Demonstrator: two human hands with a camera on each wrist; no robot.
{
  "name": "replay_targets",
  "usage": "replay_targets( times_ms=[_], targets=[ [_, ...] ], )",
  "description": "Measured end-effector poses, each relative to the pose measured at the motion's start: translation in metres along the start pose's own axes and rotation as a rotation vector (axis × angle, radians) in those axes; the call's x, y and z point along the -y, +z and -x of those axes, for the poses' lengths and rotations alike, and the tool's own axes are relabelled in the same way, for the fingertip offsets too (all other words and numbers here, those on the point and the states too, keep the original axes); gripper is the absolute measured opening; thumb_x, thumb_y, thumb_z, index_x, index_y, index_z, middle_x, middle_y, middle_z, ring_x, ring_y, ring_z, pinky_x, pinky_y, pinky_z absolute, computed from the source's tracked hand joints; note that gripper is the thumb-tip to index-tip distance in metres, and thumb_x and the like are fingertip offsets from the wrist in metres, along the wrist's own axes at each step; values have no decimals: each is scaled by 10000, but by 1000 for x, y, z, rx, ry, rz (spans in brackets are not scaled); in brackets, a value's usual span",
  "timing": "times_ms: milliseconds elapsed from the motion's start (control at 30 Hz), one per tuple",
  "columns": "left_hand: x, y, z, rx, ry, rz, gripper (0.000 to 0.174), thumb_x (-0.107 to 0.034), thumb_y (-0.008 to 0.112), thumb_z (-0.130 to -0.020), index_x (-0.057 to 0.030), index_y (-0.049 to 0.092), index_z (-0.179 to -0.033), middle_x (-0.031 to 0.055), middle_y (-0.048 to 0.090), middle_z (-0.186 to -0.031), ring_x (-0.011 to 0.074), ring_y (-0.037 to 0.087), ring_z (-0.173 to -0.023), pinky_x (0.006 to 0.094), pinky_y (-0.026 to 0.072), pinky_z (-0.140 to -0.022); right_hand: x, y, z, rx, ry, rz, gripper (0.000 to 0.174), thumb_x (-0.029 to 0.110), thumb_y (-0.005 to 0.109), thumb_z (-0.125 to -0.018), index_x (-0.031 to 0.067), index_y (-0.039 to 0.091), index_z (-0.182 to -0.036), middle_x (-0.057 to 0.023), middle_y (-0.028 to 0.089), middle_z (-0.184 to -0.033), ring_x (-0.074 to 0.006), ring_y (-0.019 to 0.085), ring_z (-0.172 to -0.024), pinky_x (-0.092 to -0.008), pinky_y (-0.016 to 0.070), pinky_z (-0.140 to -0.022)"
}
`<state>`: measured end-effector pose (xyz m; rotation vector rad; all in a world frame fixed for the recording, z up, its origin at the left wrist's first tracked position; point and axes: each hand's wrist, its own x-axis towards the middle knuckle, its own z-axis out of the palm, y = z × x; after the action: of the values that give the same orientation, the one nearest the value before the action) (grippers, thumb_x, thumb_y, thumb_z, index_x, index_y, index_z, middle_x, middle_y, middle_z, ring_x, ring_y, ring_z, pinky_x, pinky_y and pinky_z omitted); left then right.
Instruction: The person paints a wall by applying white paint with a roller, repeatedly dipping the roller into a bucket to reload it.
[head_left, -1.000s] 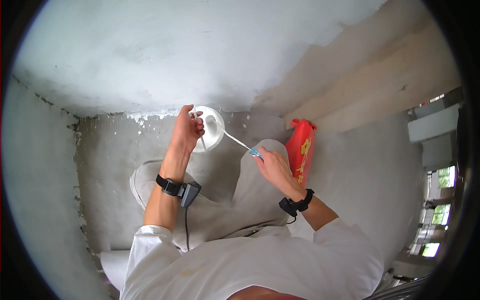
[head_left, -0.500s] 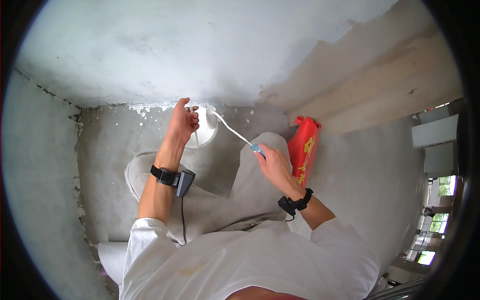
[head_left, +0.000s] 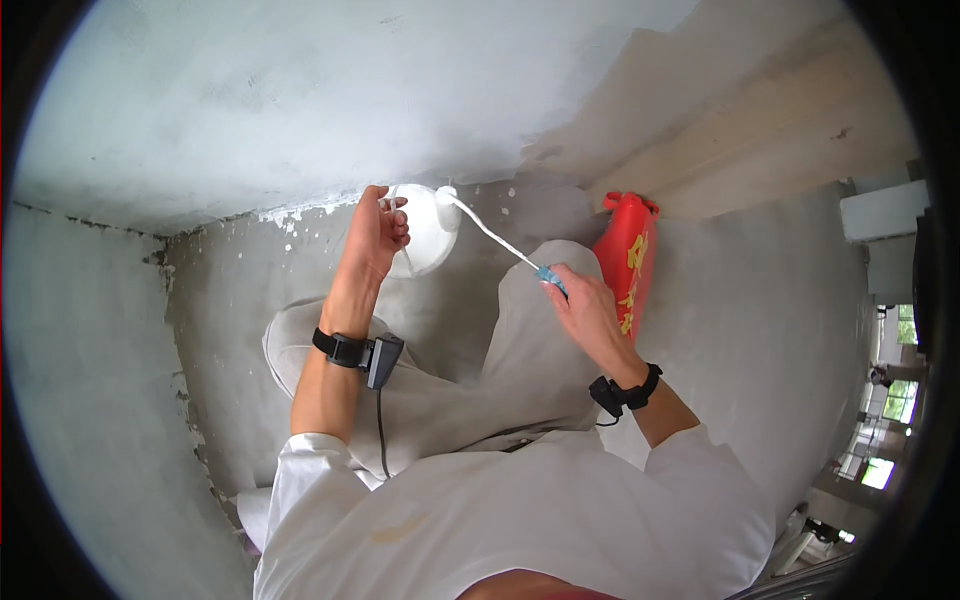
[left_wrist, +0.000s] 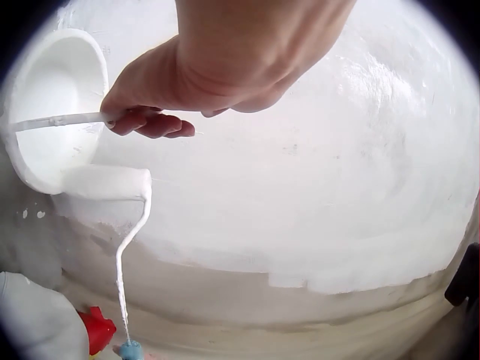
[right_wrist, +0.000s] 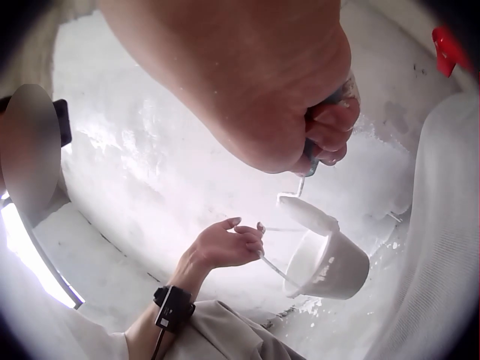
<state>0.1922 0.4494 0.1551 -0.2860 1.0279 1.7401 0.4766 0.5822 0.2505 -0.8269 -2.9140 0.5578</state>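
In the head view my left hand [head_left: 375, 240] holds the thin bail handle [left_wrist: 60, 120] of a white bucket [head_left: 430, 240], its fingers curled round it. The bucket tilts, with its mouth toward that hand in the right wrist view. My right hand [head_left: 588, 310] grips the blue handle [head_left: 552, 281] of a paint roller. The bent roller frame [head_left: 490, 235], coated white, runs from there to the bucket. The white roller sleeve [right_wrist: 309, 215] lies across the bucket's rim, its far end overlapping the opening.
A whitish wall [head_left: 300, 110] rises right behind the bucket, with a bare brownish area [head_left: 740, 130] at right. A red object with yellow writing [head_left: 627, 260] stands beside the right knee. Another wall [head_left: 90, 350] borders the left. White splashes dot the grey floor [head_left: 240, 270].
The roller sleeve has moved from inside the bucket's mouth to its right-hand rim. My right hand has shifted slightly right and up in the head view. The left hand keeps holding the bail.
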Motion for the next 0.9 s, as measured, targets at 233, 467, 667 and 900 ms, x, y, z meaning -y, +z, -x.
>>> replay_targets(
  times_ms=[233, 467, 667, 900],
  targets=[
    [-2, 5, 0, 33, -31, -12, 297, -362, 449, -883, -68, 483, -911, -21, 405, -585, 119, 367, -546, 267, 322, -539, 9, -3, 9, 6, 28, 127, 174, 203, 598, -904, 45, 584, -974, -162, 605, -672, -383, 600, -645, -467, 447, -563],
    [1, 4, 0, 31, -33, -10, 287, -359, 451, -881, -75, 483, -905, -25, 404, -582, 119, 365, -537, 268, 326, -541, 6, -4, 8, -32, 7, 55, 166, 195, 603, -897, 39, 578, -949, -165, 607, -685, -386, 600, -659, -473, 450, -569],
    [-1, 2, -1, 40, -15, 7, 288, -355, 454, -880, -70, 485, -903, -24, 409, -578, 117, 365, -533, 266, 323, -529, 7, -5, 3, -18, -20, 47, 167, 192, 604, -896, 35, 581, -948, -157, 607, -681, -383, 601, -663, -466, 454, -570],
    [-2, 4, -2, 15, -8, 9, 294, -355, 457, -879, -65, 488, -906, -19, 413, -583, 114, 361, -527, 264, 318, -525, 0, -17, 2, -42, -49, 143, 154, 189, 602, -896, 42, 584, -939, -164, 605, -687, -378, 603, -665, -467, 457, -573]
  ],
)
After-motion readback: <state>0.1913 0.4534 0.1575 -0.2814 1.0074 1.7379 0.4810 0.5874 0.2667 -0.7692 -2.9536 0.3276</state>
